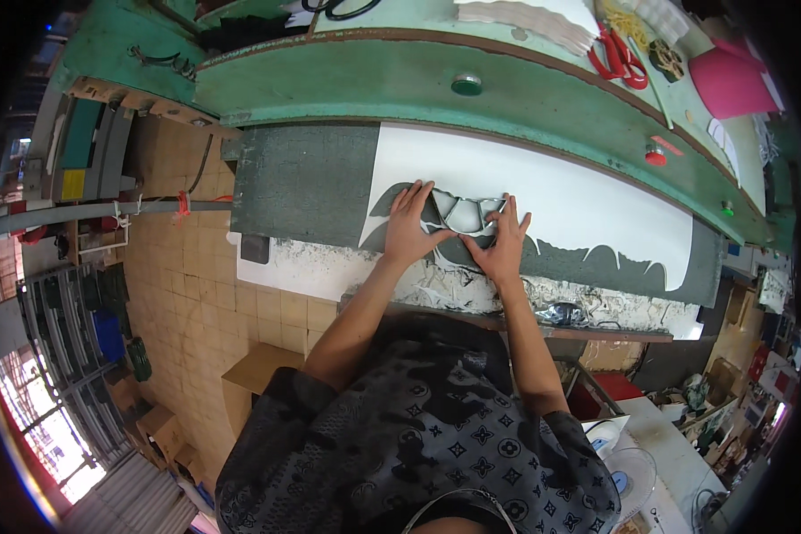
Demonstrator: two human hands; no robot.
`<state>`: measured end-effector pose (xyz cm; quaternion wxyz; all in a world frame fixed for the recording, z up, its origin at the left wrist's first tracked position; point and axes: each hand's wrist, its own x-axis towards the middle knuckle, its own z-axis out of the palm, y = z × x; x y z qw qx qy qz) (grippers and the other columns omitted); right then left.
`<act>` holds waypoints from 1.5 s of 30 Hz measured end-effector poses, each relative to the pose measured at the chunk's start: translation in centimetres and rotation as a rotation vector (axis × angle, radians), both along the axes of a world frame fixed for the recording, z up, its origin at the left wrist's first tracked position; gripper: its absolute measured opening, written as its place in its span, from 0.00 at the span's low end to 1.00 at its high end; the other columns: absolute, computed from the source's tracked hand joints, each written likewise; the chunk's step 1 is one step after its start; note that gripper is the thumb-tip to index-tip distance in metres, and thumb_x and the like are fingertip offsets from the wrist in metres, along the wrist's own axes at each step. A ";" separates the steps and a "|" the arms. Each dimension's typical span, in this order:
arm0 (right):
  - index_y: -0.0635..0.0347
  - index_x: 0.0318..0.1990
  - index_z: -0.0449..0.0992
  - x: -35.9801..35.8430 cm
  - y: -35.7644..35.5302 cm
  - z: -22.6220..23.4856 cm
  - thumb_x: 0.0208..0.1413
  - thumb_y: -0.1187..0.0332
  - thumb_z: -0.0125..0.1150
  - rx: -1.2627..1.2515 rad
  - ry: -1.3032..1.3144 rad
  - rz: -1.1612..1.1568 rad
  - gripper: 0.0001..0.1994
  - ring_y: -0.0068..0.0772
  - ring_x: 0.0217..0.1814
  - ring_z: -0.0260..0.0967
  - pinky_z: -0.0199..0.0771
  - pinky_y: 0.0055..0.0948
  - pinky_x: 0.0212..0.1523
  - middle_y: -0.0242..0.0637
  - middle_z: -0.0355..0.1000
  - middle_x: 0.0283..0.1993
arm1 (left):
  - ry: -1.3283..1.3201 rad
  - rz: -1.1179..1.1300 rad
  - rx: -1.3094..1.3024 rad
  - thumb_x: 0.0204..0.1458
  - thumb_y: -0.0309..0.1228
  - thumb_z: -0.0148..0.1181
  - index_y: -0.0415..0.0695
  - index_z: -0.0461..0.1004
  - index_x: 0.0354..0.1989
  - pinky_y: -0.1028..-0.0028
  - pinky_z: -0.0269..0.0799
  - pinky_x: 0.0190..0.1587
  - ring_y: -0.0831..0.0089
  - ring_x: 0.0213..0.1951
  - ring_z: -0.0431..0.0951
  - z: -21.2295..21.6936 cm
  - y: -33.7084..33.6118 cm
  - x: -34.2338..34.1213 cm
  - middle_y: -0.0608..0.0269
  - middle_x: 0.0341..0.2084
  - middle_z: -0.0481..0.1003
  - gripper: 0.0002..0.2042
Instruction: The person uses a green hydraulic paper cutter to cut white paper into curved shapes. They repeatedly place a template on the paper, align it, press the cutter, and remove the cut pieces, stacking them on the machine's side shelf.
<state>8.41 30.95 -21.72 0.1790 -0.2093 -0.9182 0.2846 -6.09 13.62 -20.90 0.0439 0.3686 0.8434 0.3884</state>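
A white sheet (543,191) lies on the dark grey pad (307,182) of a green cutting press, its near edge scalloped by cut-out shapes. A metal cutting die (465,214) with curved blades rests on the sheet's near edge. My left hand (409,224) presses flat on the die's left side, fingers spread. My right hand (505,238) lies flat on its right side, fingertips on the frame. Both hands hold the die down against the sheet.
The green press beam (400,84) with a green knob (465,84) and a red button (655,157) spans above. Red scissors (618,58), pink foam (730,82) and stacked white pieces (529,18) lie on top. Tiled floor and cardboard boxes (258,369) are left.
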 end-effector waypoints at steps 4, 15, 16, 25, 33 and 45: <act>0.60 0.60 0.69 0.1 -0.9 2.3 0.45 0.55 0.83 -0.063 0.091 -0.043 0.37 0.65 0.81 0.51 0.40 0.70 0.77 0.63 0.58 0.76 | 0.015 0.096 0.087 0.37 0.48 0.84 0.42 0.60 0.74 0.49 0.53 0.76 0.50 0.73 0.64 2.2 -0.4 0.1 0.43 0.66 0.71 0.55; 0.60 0.50 0.82 13.2 -8.0 3.3 0.49 0.65 0.79 -0.265 -0.076 0.278 0.21 0.52 0.55 0.76 0.76 0.46 0.58 0.45 0.81 0.50 | -0.102 0.219 0.450 0.50 0.36 0.80 0.35 0.82 0.35 0.76 0.78 0.33 0.75 0.26 0.83 15.2 2.3 -1.7 0.57 0.25 0.84 0.16; 0.60 0.50 0.82 13.4 -8.4 3.3 0.49 0.66 0.79 -0.252 -0.062 0.267 0.21 0.52 0.55 0.76 0.76 0.46 0.58 0.44 0.81 0.50 | -0.087 0.245 0.421 0.49 0.37 0.81 0.35 0.82 0.33 0.77 0.78 0.32 0.76 0.25 0.82 15.7 2.4 -1.6 0.58 0.24 0.84 0.17; 0.58 0.51 0.83 14.1 -9.3 2.1 0.50 0.67 0.78 -0.193 0.013 0.214 0.20 0.51 0.54 0.75 0.73 0.45 0.59 0.44 0.81 0.48 | 0.010 0.279 0.371 0.51 0.46 0.77 0.41 0.77 0.23 0.67 0.72 0.25 0.64 0.18 0.79 14.4 0.7 2.8 0.57 0.16 0.78 0.21; 0.56 0.54 0.79 15.6 -10.1 2.7 0.49 0.67 0.78 -0.122 0.031 0.169 0.24 0.52 0.59 0.73 0.71 0.46 0.62 0.44 0.79 0.53 | -0.025 0.007 0.014 0.52 0.45 0.75 0.43 0.82 0.33 0.58 0.78 0.41 0.54 0.35 0.83 3.1 -11.2 10.2 0.53 0.32 0.82 0.17; 0.59 0.45 0.83 14.2 -10.3 3.5 0.43 0.66 0.81 -0.061 -0.078 0.102 0.20 0.53 0.49 0.74 0.74 0.48 0.53 0.45 0.76 0.40 | 0.103 -0.116 -0.316 0.48 0.42 0.77 0.45 0.77 0.45 0.53 0.70 0.54 0.47 0.50 0.72 3.2 -13.3 12.9 0.50 0.43 0.73 0.21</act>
